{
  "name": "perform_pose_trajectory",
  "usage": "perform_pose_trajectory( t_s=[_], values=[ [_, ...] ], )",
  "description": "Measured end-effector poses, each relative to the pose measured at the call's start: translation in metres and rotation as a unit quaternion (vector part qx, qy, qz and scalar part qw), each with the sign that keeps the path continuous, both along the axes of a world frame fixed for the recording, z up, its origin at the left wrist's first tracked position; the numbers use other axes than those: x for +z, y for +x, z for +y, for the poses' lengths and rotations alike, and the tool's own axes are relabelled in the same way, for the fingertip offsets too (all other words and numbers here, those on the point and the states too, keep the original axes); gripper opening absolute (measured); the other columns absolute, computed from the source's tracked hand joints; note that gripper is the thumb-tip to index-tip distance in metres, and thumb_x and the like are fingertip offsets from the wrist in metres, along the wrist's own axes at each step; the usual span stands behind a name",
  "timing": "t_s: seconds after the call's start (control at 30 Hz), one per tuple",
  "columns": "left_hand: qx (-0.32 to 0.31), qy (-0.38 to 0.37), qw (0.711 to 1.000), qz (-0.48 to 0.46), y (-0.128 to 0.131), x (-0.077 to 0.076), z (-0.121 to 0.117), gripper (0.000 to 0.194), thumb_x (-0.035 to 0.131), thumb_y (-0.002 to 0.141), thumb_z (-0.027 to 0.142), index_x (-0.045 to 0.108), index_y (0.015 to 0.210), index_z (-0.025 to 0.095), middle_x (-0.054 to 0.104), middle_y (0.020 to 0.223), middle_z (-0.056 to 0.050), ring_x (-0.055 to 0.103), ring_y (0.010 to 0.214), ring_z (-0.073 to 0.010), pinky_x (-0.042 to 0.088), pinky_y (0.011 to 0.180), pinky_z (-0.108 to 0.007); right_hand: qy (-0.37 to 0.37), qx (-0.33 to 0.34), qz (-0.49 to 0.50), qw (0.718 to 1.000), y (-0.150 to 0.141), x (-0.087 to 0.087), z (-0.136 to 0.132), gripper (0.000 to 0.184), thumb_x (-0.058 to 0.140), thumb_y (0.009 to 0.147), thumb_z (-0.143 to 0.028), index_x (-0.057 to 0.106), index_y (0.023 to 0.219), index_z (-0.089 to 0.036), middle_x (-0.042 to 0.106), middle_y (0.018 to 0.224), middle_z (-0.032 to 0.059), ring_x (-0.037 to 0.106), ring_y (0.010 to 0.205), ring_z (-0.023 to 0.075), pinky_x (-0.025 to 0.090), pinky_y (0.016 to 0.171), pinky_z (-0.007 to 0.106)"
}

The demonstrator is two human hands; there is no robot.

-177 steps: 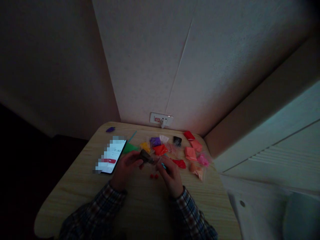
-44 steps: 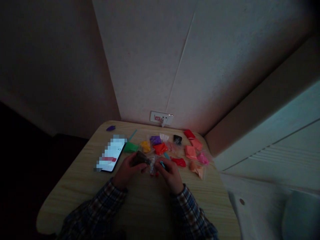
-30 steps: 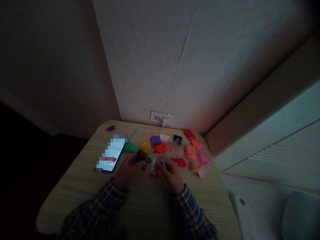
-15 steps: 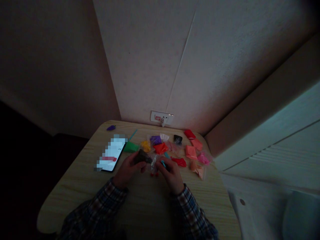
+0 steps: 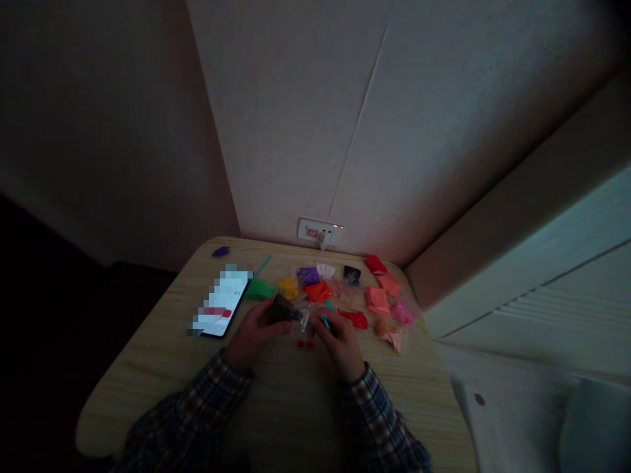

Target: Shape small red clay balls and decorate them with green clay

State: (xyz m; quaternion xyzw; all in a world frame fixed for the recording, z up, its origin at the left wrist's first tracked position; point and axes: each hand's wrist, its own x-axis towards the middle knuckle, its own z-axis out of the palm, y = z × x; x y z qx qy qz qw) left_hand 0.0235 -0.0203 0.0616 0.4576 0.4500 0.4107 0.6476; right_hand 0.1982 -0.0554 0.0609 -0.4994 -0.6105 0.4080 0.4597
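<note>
My left hand point(image 5: 254, 335) is closed around a clear bag of dark brown modelling clay point(image 5: 280, 310), held above the table. The bag's clear plastic end point(image 5: 304, 320) points toward my right hand point(image 5: 338, 338), whose fingertips are pinched together at that end. A small light-blue modelling tool point(image 5: 325, 321) sticks out of the right hand's grip; most of it is hidden. Two small red balls point(image 5: 305, 343) lie on the table just below the bag, between the hands.
Clear bags of coloured clay lie behind and right of my hands, among them green point(image 5: 260, 289), yellow point(image 5: 288, 287), orange-red point(image 5: 318, 291), black point(image 5: 351, 274) and peach point(image 5: 389, 334). A lit phone point(image 5: 221, 305) lies left. A wall socket point(image 5: 320, 231) sits behind the wooden table point(image 5: 290, 407).
Compared with the oldest frame, the brown bag has shifted slightly left and its clear end shows more between my hands. Lately both hands have stayed nearly still, with small finger movements at the bag.
</note>
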Motion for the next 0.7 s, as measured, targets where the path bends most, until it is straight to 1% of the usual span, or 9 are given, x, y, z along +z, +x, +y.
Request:
perform_pose_trajectory(
  t_s=[0.03,0.1,0.27,0.37,0.43,0.5,0.6,0.7],
  values=[
    [0.001,-0.002,1.0,0.002,0.0001,0.0003,-0.0002,0.036,0.079,0.053,0.02,0.064,0.086,0.016,0.072,0.089,-0.005,0.064,0.086,-0.0226,0.05,0.075,-0.03,-0.001,0.001,0.0,1.0,0.0001,0.0002,-0.0001,0.032,0.05,0.086,-0.04,0.056,0.063,-0.019,0.057,0.06,-0.0002,0.053,0.06,0.0136,0.039,0.06,0.026],
    [0.004,-0.005,1.0,0.006,0.0004,0.001,-0.0005,0.034,0.077,0.053,0.02,0.063,0.084,0.015,0.072,0.085,-0.005,0.064,0.08,-0.0221,0.051,0.07,-0.03,-0.002,0.003,0.0,1.0,0.0002,0.0007,-0.0002,0.032,0.05,0.086,-0.04,0.056,0.063,-0.019,0.057,0.06,0.0001,0.053,0.06,0.0139,0.039,0.061,0.026],
    [-0.002,-0.006,1.0,0.005,0.0005,0.0039,-0.0009,0.031,0.077,0.052,0.017,0.063,0.079,0.015,0.068,0.07,-0.001,0.059,0.061,-0.0147,0.048,0.057,-0.024,-0.002,0.003,0.003,1.0,-0.0002,0.0018,-0.0004,0.032,0.05,0.086,-0.04,0.056,0.062,-0.019,0.057,0.06,0.0002,0.053,0.06,0.0136,0.04,0.061,0.026],
    [-0.002,-0.005,1.0,0.005,0.0002,0.0039,-0.0006,0.03,0.075,0.053,0.017,0.063,0.08,0.015,0.066,0.064,0.001,0.056,0.056,-0.013,0.046,0.054,-0.023,-0.002,0.004,0.005,1.0,-0.0005,0.0021,-0.0004,0.032,0.05,0.087,-0.04,0.056,0.063,-0.019,0.058,0.06,-0.0001,0.054,0.059,0.0131,0.04,0.06,0.026],
    [0.0,-0.005,1.0,0.005,0.0001,0.0024,-0.0003,0.03,0.076,0.054,0.017,0.064,0.082,0.014,0.066,0.064,0.001,0.057,0.056,-0.0132,0.046,0.054,-0.024,-0.001,0.005,0.004,1.0,-0.0005,0.0022,-0.0004,0.032,0.05,0.087,-0.039,0.057,0.063,-0.019,0.058,0.06,0.0,0.054,0.058,0.013,0.041,0.06,0.026],
    [0.003,-0.005,1.0,0.003,0.0004,0.0005,-0.0002,0.033,0.077,0.055,0.018,0.064,0.084,0.014,0.069,0.07,0.0,0.06,0.061,-0.0149,0.048,0.058,-0.025,0.001,0.004,0.001,1.0,-0.0002,0.0022,-0.0003,0.033,0.05,0.087,-0.04,0.057,0.063,-0.019,0.058,0.06,0.0003,0.054,0.059,0.0133,0.041,0.06,0.026],
    [0.006,-0.005,1.0,-0.006,0.0017,-0.0009,-0.0007,0.041,0.08,0.052,0.021,0.065,0.09,0.015,0.073,0.087,-0.005,0.066,0.08,-0.0213,0.052,0.073,-0.031,0.005,-0.001,-0.001,1.0,0.0002,0.0017,0.0001,0.034,0.05,0.087,-0.042,0.057,0.062,-0.019,0.058,0.061,0.0006,0.054,0.06,0.0137,0.041,0.06,0.026],
    [0.007,-0.004,1.0,-0.013,0.0022,-0.0005,-0.0015,0.046,0.082,0.051,0.023,0.065,0.093,0.015,0.073,0.098,-0.008,0.064,0.097,-0.0266,0.049,0.087,-0.037,0.008,-0.008,-0.001,1.0,0.0004,0.0008,0.0005,0.035,0.05,0.086,-0.044,0.057,0.062,-0.019,0.057,0.06,0.0002,0.053,0.06,0.0135,0.04,0.058,0.025]
  ],
)
